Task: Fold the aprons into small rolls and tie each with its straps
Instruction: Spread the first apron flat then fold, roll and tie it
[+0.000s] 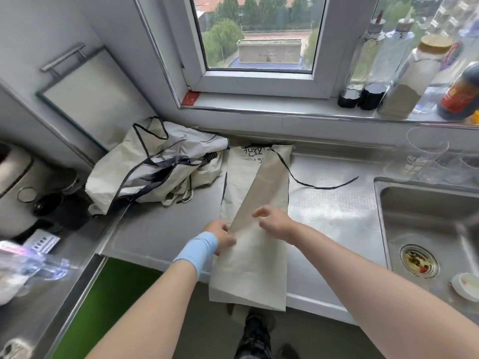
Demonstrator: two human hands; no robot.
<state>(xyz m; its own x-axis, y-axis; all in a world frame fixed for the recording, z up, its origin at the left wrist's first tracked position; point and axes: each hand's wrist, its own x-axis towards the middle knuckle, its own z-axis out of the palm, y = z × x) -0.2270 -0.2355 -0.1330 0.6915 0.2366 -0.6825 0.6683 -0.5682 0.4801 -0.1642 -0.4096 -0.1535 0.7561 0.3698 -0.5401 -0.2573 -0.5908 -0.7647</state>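
- My forearms come in from the bottom edge, the left one wearing a blue wristband. Just past them, the near end of the apron hangs over the front edge of the bench.
- The apron lies as a long narrow strip running away from me toward the window. One flap is folded slantwise across it.
- My left grip pinches the left edge of that flap, with the thumb over the cloth.
- My right grip is at the flap just beside the left. Its fingers are loosely curled and blurred, so I cannot tell whether they grasp the cloth or only touch it.
- I judge the step in hand to be narrowing the apron lengthwise before rolling it.
- To do it well, I should bring the slanted edge parallel with the strip's long sides and flatten the crease from my end outward.
- I should also draw the overhanging end onto the bench, so the roll starts square.
- A dark strap trails to the right toward the sink. It should stay outside the fold, free for tying.
- A crumpled heap of aprons waits just left of the strip.
- I cannot make out where the second strap is. The dark print at the far end is half covered and unreadable, and I cannot count the aprons in the heap.
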